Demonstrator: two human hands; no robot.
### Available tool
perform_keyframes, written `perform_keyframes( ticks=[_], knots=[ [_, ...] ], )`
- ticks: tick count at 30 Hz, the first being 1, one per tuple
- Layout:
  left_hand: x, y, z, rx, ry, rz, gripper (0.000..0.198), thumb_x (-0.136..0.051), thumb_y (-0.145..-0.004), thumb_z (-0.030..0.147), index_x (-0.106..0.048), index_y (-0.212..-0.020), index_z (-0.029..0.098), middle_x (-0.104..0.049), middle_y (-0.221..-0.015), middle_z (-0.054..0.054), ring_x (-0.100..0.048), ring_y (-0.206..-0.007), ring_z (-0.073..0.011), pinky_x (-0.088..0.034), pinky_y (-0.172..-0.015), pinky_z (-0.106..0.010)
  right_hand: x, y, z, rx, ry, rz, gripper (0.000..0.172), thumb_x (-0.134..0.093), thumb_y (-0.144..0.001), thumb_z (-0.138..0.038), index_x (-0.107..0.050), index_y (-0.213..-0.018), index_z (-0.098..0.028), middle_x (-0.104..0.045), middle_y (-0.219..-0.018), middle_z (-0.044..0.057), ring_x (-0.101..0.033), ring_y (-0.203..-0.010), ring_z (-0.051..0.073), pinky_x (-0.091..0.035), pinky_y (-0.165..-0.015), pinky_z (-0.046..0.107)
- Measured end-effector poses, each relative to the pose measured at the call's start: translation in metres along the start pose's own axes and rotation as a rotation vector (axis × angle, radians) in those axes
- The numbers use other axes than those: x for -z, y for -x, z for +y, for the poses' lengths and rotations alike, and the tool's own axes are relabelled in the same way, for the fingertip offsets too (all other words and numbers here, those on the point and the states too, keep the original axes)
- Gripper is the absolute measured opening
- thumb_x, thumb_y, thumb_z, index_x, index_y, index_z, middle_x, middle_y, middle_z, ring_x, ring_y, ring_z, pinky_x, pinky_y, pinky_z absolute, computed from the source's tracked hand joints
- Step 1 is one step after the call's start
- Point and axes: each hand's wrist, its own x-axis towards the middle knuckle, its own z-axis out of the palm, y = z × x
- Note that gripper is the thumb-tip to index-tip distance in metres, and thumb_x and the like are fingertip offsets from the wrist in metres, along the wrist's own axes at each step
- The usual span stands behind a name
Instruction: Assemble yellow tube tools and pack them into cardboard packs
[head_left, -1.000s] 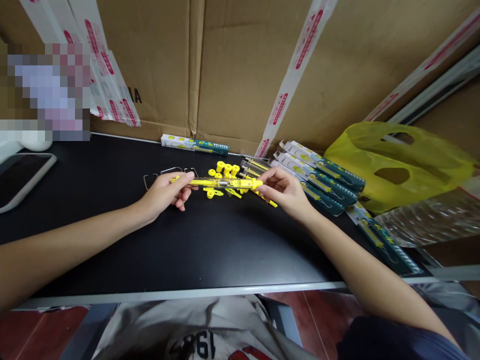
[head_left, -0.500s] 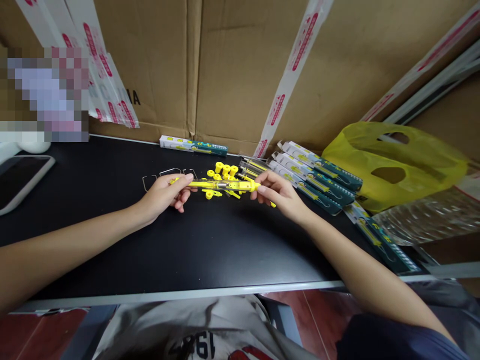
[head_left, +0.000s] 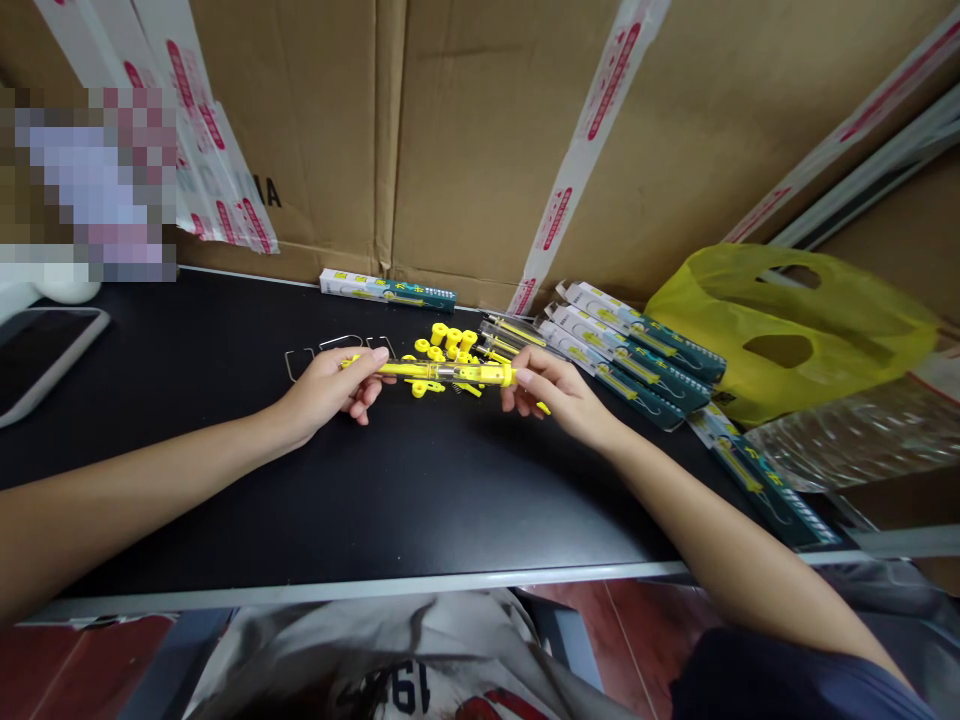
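Note:
A spring scale (head_left: 457,373) with a clear tube and yellow inner parts lies level between my hands, above the table. My left hand (head_left: 330,385) grips its left end, thumb on top and fingers curled beneath. At the other end, my right hand (head_left: 551,392) pinches the yellow end cap (head_left: 508,374) between thumb and fingers. Behind the tube lie several loose yellow plastic parts (head_left: 453,340), partly hidden by it. Bent metal wire hooks (head_left: 341,341) rest on the table just beyond my left hand.
Clear tubes with yellow parts (head_left: 510,330) lie behind my right hand, beside several printed boxes (head_left: 630,340). Another box (head_left: 386,291) lies along the back edge. A yellow plastic bag (head_left: 697,300) sits at right, a phone (head_left: 49,360) at left. Tall cardboard (head_left: 480,150) stands behind the black table (head_left: 390,510).
My right fingers have shifted slightly around the yellow end cap. The left hand keeps its hold, and the spring scale stays nearly in place.

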Motion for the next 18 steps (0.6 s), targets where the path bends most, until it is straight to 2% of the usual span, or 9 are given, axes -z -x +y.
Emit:
perform_keyframes(
  ticks=[3,5,9,12,15,16,18],
  knots=[
    [0.0,-0.0003,-0.0006,0.006,0.003,0.001,0.037,-0.055,-0.087,0.048,-0.062,-0.077,0.013,-0.048,-0.052,0.005,-0.041,-0.039,-0.0043,-0.046,-0.039,-0.016,-0.0007,0.0005,0.0001,-0.018,0.054,0.006,0.047,-0.039,-0.093,-0.057,-0.051,-0.07,-0.018,-0.06,-0.063,0.002,-0.048,-0.049,0.009,-0.032,-0.042,0.02],
    [0.0001,-0.0005,-0.0012,0.006,0.004,0.001,0.037,-0.054,-0.087,0.047,-0.062,-0.077,0.013,-0.048,-0.052,0.005,-0.04,-0.039,-0.004,-0.046,-0.039,-0.016,-0.0004,0.0007,-0.0002,-0.023,0.028,0.02,0.045,-0.039,-0.093,-0.058,-0.051,-0.075,-0.018,-0.06,-0.063,0.001,-0.048,-0.049,0.009,-0.032,-0.041,0.019],
    [0.0005,-0.0007,-0.0019,0.0,0.005,-0.01,0.037,-0.054,-0.088,0.047,-0.062,-0.077,0.013,-0.048,-0.052,0.005,-0.04,-0.038,-0.0037,-0.045,-0.039,-0.016,0.0003,0.0008,-0.0009,-0.009,-0.065,0.002,0.032,-0.054,-0.088,-0.052,-0.045,-0.089,-0.021,-0.061,-0.064,-0.002,-0.048,-0.048,0.009,-0.031,-0.039,0.017],
    [0.001,-0.0009,-0.0018,-0.004,0.001,-0.007,0.037,-0.053,-0.088,0.047,-0.062,-0.077,0.012,-0.048,-0.052,0.005,-0.04,-0.038,-0.0037,-0.044,-0.038,-0.015,-0.0005,0.0009,0.0001,-0.007,-0.03,-0.007,0.032,-0.052,-0.09,-0.05,-0.046,-0.082,-0.02,-0.06,-0.065,-0.002,-0.048,-0.048,0.008,-0.032,-0.039,0.017],
    [0.0011,-0.0009,-0.0013,0.004,-0.002,-0.004,0.036,-0.053,-0.088,0.046,-0.061,-0.077,0.012,-0.048,-0.051,0.005,-0.041,-0.038,-0.0038,-0.044,-0.038,-0.015,-0.0014,0.0012,0.0017,-0.029,0.055,0.012,0.045,-0.039,-0.094,-0.054,-0.05,-0.07,-0.017,-0.058,-0.063,0.001,-0.048,-0.049,0.008,-0.033,-0.039,0.018],
    [0.001,-0.0008,-0.0011,0.006,-0.002,-0.004,0.037,-0.053,-0.088,0.046,-0.061,-0.077,0.013,-0.048,-0.051,0.005,-0.041,-0.038,-0.0038,-0.044,-0.038,-0.015,-0.0014,0.0013,0.002,-0.034,0.062,0.019,0.047,-0.037,-0.095,-0.054,-0.05,-0.069,-0.017,-0.057,-0.062,0.002,-0.048,-0.049,0.008,-0.033,-0.039,0.018],
    [0.0007,-0.0005,-0.0011,0.006,-0.003,-0.002,0.037,-0.053,-0.088,0.047,-0.061,-0.077,0.013,-0.048,-0.052,0.005,-0.041,-0.038,-0.0038,-0.044,-0.038,-0.015,-0.001,0.0014,0.0021,-0.031,0.024,0.026,0.042,-0.04,-0.094,-0.054,-0.051,-0.076,-0.018,-0.058,-0.063,0.001,-0.048,-0.049,0.008,-0.032,-0.039,0.017]
  ],
)
